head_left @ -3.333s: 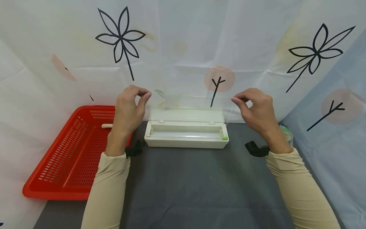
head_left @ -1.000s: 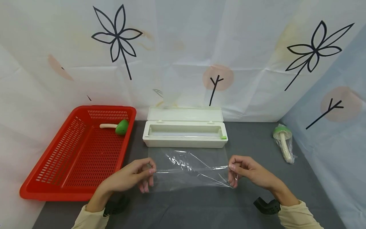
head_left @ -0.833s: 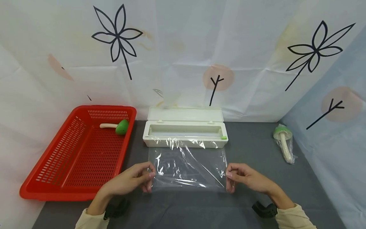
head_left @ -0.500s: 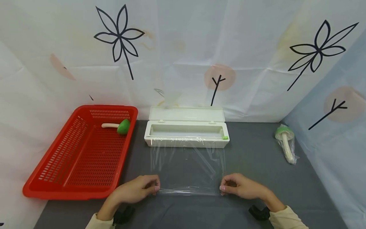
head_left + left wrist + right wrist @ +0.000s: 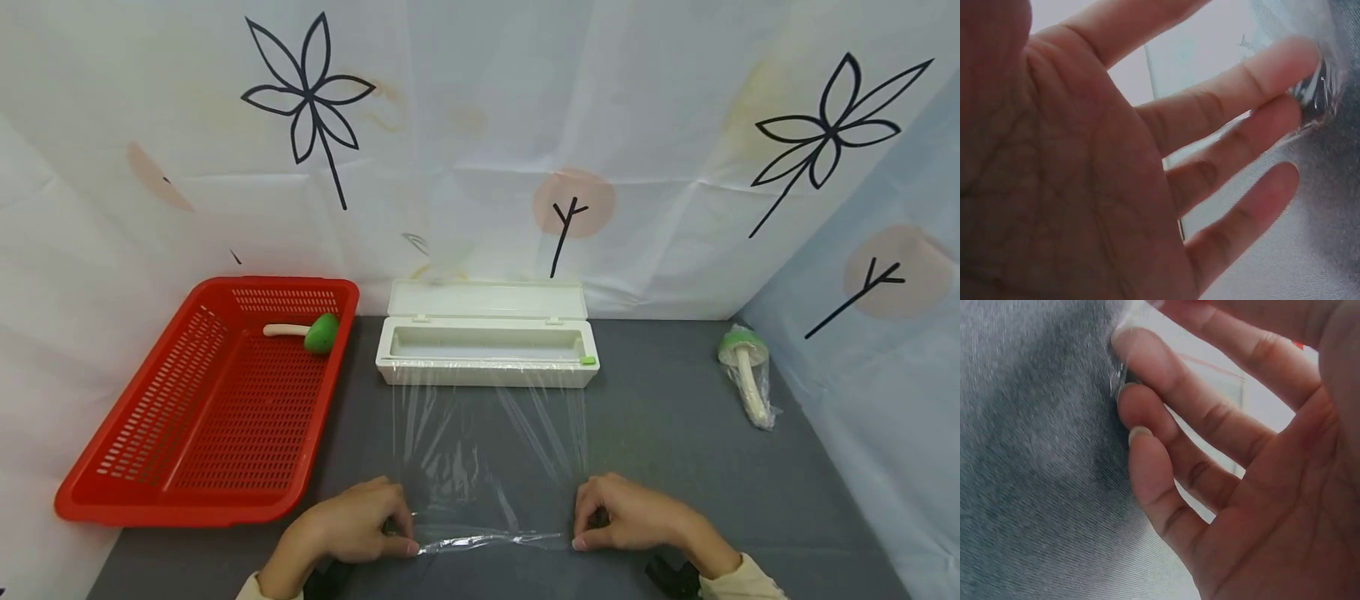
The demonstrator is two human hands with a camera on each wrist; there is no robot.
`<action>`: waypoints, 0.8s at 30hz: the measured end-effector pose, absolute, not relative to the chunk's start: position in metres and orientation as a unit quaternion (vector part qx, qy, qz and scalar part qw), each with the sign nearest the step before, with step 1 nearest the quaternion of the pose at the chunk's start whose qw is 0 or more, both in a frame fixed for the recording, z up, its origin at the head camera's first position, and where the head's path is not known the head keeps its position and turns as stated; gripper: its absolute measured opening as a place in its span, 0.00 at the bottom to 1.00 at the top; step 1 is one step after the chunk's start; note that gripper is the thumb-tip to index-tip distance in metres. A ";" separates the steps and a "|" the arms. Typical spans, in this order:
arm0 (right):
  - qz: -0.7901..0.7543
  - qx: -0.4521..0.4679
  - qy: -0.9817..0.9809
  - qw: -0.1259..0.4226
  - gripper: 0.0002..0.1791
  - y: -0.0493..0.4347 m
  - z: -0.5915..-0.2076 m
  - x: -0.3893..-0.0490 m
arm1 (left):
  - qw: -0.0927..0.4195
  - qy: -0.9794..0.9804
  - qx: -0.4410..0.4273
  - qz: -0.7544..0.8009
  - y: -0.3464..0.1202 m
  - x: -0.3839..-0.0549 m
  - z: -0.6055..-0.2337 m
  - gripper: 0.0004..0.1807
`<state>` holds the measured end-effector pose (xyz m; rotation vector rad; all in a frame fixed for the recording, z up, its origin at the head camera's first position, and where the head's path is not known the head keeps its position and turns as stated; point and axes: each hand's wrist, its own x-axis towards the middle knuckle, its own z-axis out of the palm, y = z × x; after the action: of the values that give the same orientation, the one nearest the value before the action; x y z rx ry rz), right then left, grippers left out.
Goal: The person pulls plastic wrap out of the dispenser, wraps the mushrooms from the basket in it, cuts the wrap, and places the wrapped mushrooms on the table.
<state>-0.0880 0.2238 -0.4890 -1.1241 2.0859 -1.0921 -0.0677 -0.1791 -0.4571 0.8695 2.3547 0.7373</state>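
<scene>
Cling film (image 5: pixel 457 479): likely light, limp, easily torn; best gripped at near corners
Left hand (image 5: pixel 360 523): pinches seven-o'clock corner
Right hand (image 5: pixel 636 515): pinches five-o'clock corner

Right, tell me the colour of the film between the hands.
The film is clear and colourless, with white glints; the head view shows it best.
</scene>
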 end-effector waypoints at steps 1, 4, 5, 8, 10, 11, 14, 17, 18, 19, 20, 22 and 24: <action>-0.399 -0.416 0.775 0.259 0.02 0.224 -0.489 -0.087 | 0.261 0.872 0.317 0.268 -0.179 -0.067 -0.457 0.05; -0.374 -0.420 0.792 0.235 0.04 0.224 -0.491 -0.084 | 0.264 0.880 0.304 0.252 -0.178 -0.064 -0.457 0.06; -0.366 -0.421 0.797 0.230 0.05 0.224 -0.492 -0.082 | 0.264 0.883 0.301 0.247 -0.178 -0.062 -0.457 0.06; -0.336 -0.418 0.814 0.224 0.07 0.225 -0.491 -0.079 | 0.259 0.886 0.307 0.231 -0.176 -0.059 -0.458 0.05; -0.313 -0.414 0.824 0.227 0.08 0.225 -0.490 -0.076 | 0.257 0.886 0.311 0.227 -0.174 -0.057 -0.458 0.04; -0.305 -0.409 0.828 0.233 0.08 0.225 -0.489 -0.075 | 0.261 0.886 0.310 0.227 -0.173 -0.056 -0.459 0.04; -0.286 -0.401 0.836 0.242 0.08 0.223 -0.487 -0.072 | 0.271 0.884 0.301 0.233 -0.171 -0.054 -0.459 0.05; -0.283 -0.402 0.835 0.245 0.07 0.221 -0.485 -0.070 | 0.284 0.886 0.279 0.239 -0.172 -0.053 -0.459 0.07; -0.286 -0.404 0.834 0.246 0.07 0.221 -0.484 -0.069 | 0.286 0.886 0.275 0.241 -0.172 -0.054 -0.459 0.07; -0.288 -0.404 0.833 0.245 0.07 0.221 -0.484 -0.068 | 0.289 0.887 0.269 0.242 -0.172 -0.054 -0.458 0.07; -0.290 -0.404 0.832 0.244 0.08 0.221 -0.483 -0.067 | 0.289 0.888 0.262 0.244 -0.172 -0.055 -0.457 0.07; -0.311 -0.405 0.824 0.246 0.08 0.222 -0.482 -0.068 | 0.289 0.884 0.256 0.264 -0.171 -0.058 -0.456 0.07; -0.337 -0.399 0.821 0.229 0.08 0.223 -0.480 -0.071 | 0.271 0.881 0.249 0.297 -0.170 -0.065 -0.455 0.08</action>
<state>-0.0705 0.2231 -0.4804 -1.0993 2.2603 -0.9262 -0.0645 -0.1704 -0.4552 0.6705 2.3735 0.8004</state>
